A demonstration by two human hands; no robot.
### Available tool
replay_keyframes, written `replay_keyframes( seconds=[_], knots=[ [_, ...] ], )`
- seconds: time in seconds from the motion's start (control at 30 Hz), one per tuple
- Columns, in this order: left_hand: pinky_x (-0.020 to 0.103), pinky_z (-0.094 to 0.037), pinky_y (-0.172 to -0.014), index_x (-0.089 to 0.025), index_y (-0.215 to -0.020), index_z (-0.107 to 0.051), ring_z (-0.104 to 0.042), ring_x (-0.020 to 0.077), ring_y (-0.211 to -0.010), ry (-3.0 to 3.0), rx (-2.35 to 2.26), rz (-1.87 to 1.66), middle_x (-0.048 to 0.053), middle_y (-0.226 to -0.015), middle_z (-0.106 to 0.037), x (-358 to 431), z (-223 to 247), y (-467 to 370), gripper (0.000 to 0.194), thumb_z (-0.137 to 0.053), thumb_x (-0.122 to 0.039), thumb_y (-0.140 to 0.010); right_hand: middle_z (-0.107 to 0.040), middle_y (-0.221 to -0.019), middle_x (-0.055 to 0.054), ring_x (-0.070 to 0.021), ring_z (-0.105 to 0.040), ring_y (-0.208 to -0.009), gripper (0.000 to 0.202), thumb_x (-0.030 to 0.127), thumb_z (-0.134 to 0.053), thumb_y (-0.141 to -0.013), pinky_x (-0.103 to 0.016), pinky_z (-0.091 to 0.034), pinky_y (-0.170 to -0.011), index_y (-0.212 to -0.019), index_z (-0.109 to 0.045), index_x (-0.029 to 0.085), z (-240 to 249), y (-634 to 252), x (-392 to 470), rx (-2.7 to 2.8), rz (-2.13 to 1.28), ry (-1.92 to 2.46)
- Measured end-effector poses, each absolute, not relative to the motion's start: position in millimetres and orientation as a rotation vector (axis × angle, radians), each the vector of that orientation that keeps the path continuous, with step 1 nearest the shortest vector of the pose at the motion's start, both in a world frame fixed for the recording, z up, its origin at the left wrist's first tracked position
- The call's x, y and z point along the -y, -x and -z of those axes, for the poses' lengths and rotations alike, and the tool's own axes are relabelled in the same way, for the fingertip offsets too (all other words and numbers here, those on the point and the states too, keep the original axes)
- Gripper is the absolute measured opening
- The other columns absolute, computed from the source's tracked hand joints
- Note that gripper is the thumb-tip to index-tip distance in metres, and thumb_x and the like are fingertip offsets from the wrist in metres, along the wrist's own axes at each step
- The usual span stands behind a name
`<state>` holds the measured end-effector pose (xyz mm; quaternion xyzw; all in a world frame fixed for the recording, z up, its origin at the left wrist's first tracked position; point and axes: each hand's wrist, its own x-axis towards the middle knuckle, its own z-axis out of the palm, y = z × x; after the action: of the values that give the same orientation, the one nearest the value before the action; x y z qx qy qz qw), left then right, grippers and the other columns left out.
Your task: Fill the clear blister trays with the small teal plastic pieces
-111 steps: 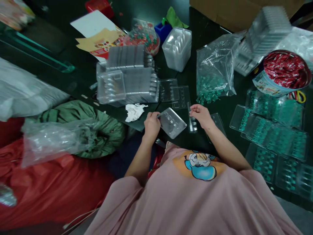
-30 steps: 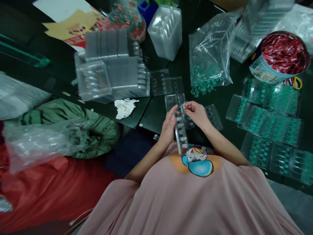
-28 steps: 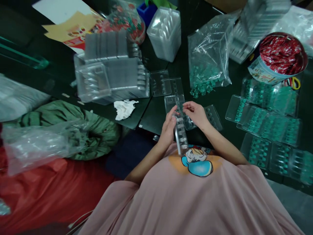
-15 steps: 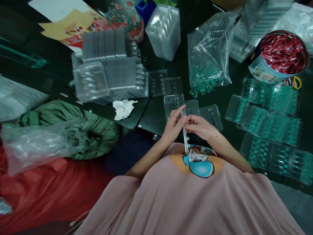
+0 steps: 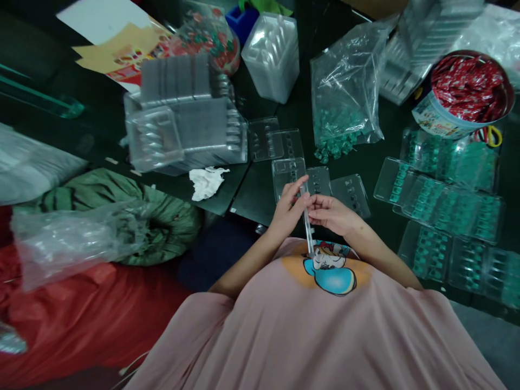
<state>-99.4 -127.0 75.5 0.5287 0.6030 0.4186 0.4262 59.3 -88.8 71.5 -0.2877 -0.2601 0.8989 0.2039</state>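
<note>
Dark tabletop [image 5: 254,192] stretched away beyond the person's left hand [image 5: 288,209] and right hand [image 5: 332,213], which I saw together, both pinching one tray [image 5: 309,234] edge-on between them. Flat trays [image 5: 352,196] lay just beyond, a bag [image 5: 351,70] of green pieces [image 5: 335,143] farther off, a bucket [image 5: 441,119] well to the hands' right.

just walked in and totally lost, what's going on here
A person's left hand holds a see-through plastic tray nearly edge-on in front of their shirt, with the right hand against it. More see-through trays lie on the dark table just beyond. To the right are trays with green pieces; further back, loose green pieces lie at a plastic bag. Stacked trays stand to the left.
</note>
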Motion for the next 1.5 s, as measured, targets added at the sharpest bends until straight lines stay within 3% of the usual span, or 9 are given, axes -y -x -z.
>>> replay_keyframes(
  seconds=[0.33, 0.6, 0.93, 1.1, 1.2, 1.33, 1.5],
  knots=[
    [0.033, -0.048, -0.091, -0.030, -0.139, -0.053, -0.055, 0.0170, -0.099, -1.330, -1.482, -1.084, 0.006, -0.115, -0.056, 128, -73, 102, 0.046, -0.049, -0.047, -0.097, -0.062, -0.072, 0.005, -0.0068, -0.062, -0.065, 0.031, 0.025, -0.086, -0.066, -0.020, -0.055, -0.067, -0.083, -0.061, 0.019, -71, -58, 89, 0.716, -2.529, 0.790],
    [0.038, -0.045, -0.099, -0.028, -0.138, -0.054, -0.056, 0.0204, -0.107, -1.131, -1.335, -1.163, 0.006, -0.119, -0.058, 128, -67, 102, 0.050, -0.057, -0.046, -0.092, -0.061, -0.070, 0.006, -0.0058, -0.059, -0.063, 0.029, 0.023, -0.087, -0.063, -0.019, -0.054, -0.066, -0.080, -0.063, 0.019, -75, -54, 92, 0.670, -2.460, 0.828],
    [0.038, -0.053, -0.090, -0.025, -0.131, -0.056, -0.063, 0.0216, -0.109, -0.549, -1.183, -1.314, 0.008, -0.128, -0.061, 135, -55, 131, 0.062, -0.066, -0.018, -0.071, -0.057, -0.066, 0.006, -0.0061, -0.053, -0.059, 0.028, 0.023, -0.085, -0.064, -0.017, -0.048, -0.056, -0.082, -0.063, 0.021, -72, -67, 79, 0.657, -2.353, 0.854],
    [0.031, -0.054, -0.078, -0.024, -0.130, -0.059, -0.066, 0.0133, -0.081, -0.843, -1.580, -1.508, 0.005, -0.119, -0.066, 126, -37, 209, 0.057, -0.056, -0.015, -0.074, -0.059, -0.069, 0.005, -0.0061, -0.055, -0.060, 0.031, 0.018, -0.086, -0.061, -0.017, -0.050, -0.057, -0.083, -0.064, 0.022, -79, -87, 62, 0.655, -2.170, 0.886],
    [0.034, -0.055, -0.077, -0.017, -0.123, -0.065, -0.058, 0.0113, -0.069, -1.278, -1.963, -1.300, 0.004, -0.106, -0.069, 112, -29, 258, 0.052, -0.045, -0.007, -0.077, -0.058, -0.068, 0.005, -0.0059, -0.054, -0.061, 0.030, 0.017, -0.085, -0.060, -0.016, -0.050, -0.057, -0.083, -0.066, 0.022, -80, -96, 56, 0.640, -2.082, 0.935],
    [0.045, -0.043, -0.105, -0.015, -0.103, -0.073, -0.059, 0.0226, -0.103, -1.432, -2.065, -1.286, 0.008, -0.107, -0.066, 93, -17, 286, 0.040, -0.051, -0.002, -0.073, -0.058, -0.068, 0.005, -0.0059, -0.054, -0.061, 0.030, 0.017, -0.085, -0.059, -0.016, -0.050, -0.058, -0.083, -0.067, 0.022, -80, -102, 56, 0.658, -1.977, 0.991],
    [0.048, -0.040, -0.106, -0.019, -0.097, -0.074, -0.056, 0.0283, -0.117, -1.743, -2.192, -1.388, 0.012, -0.116, -0.064, 86, 1, 274, 0.028, -0.052, -0.011, -0.083, -0.059, -0.072, 0.004, -0.0068, -0.054, -0.063, 0.029, 0.023, -0.084, -0.060, -0.018, -0.050, -0.060, -0.084, -0.067, 0.023, -89, -117, 59, 0.750, -1.770, 1.113]
  ],
)
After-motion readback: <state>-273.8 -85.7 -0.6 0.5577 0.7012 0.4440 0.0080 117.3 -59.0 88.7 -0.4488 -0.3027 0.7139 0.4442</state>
